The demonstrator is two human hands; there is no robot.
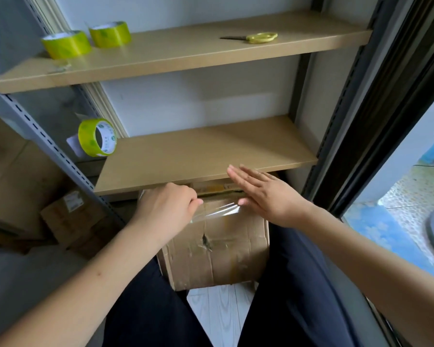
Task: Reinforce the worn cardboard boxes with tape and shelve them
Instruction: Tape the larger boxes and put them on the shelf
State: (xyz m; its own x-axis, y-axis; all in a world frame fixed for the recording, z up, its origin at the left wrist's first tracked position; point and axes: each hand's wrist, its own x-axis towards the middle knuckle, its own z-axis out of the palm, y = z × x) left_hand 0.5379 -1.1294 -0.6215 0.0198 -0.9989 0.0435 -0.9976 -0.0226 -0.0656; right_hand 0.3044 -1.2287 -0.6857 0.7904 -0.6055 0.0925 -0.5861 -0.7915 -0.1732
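— Two hands listed: state of each?
— Left hand: fingers curled, pinching a strip of clear tape. Right hand: flat, fingers straight and together, thumb tip at the tape's other end.
— Location of the cardboard box?
— On the floor between the person's knees, top under the lower shelf, tape across its upper face.
— Further items?
— One tape roll on that shelf; two rolls and yellow scissors on the upper shelf.
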